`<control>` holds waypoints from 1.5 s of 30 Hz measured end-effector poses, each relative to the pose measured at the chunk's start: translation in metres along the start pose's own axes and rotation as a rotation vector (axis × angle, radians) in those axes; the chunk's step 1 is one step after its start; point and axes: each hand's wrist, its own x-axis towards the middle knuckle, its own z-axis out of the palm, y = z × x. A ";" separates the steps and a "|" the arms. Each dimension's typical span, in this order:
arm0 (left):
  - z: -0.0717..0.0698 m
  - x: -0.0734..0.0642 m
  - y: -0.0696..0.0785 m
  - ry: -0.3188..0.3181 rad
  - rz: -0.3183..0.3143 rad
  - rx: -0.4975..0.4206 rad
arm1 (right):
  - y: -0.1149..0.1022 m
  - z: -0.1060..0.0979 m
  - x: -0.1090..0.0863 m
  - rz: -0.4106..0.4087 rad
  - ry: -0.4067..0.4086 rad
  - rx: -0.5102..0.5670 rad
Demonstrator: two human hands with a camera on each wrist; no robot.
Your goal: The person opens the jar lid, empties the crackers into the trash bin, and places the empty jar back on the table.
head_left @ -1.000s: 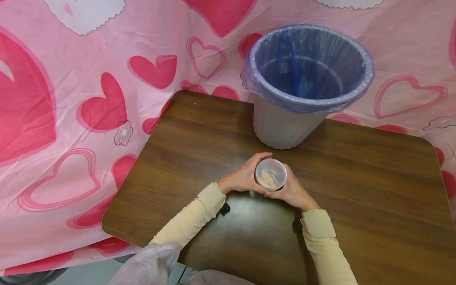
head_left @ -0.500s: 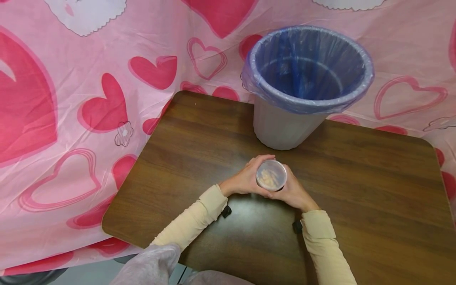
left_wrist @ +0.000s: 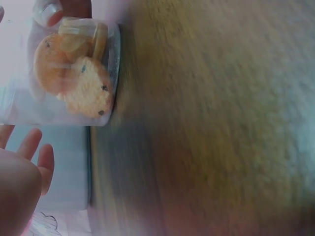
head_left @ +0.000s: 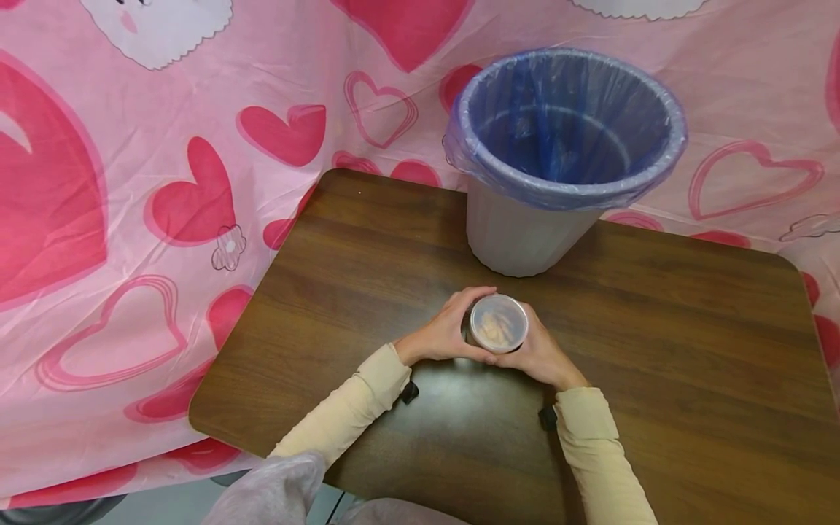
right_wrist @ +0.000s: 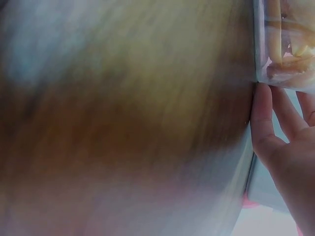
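A clear round lidded plastic container [head_left: 499, 324] stands upright on the brown table, with pale baked pieces inside. In the left wrist view dark specks show on these cookie-like pieces [left_wrist: 88, 91]. My right hand [head_left: 539, 350] holds the container from the right; its fingertips touch the wall in the right wrist view. My left hand [head_left: 442, 332] lies around the left side with a small gap at the palm. The left wrist view shows its loosely bent fingers [left_wrist: 45, 160] mostly apart from the wall. The thumbs meet near the container's front.
A white bin [head_left: 518, 240] lined with a blue bag [head_left: 564, 191] stands on the table [head_left: 341, 240] behind the container. A pink cloth [head_left: 275, 44] printed with hearts hangs behind and to the left. Small black devices sit at both wrists.
My left hand has shifted slightly left, and a gap has opened between its palm and the container. The right hand and container have stayed nearly in place.
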 end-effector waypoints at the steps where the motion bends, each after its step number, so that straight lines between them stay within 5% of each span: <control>1: -0.001 -0.001 0.000 0.004 -0.001 -0.001 | 0.000 0.000 0.000 0.002 0.001 0.003; 9: -0.011 -0.006 0.014 0.029 0.023 -0.073 | -0.005 0.000 0.000 0.026 0.008 0.010; 17: -0.022 -0.010 0.032 0.039 0.045 -0.097 | -0.033 -0.004 -0.003 0.031 -0.009 0.030; 28: -0.010 -0.009 0.001 0.073 0.043 -0.071 | -0.034 -0.005 -0.003 0.036 -0.013 0.028; 33: -0.010 -0.006 -0.002 0.082 0.048 -0.045 | -0.033 -0.005 -0.003 0.043 -0.014 0.033; 39: -0.006 -0.001 -0.003 0.037 -0.004 -0.018 | -0.020 -0.003 -0.002 0.046 -0.014 0.016; 45: 0.001 0.005 -0.006 -0.014 -0.041 -0.090 | -0.001 0.000 0.000 0.042 0.004 0.005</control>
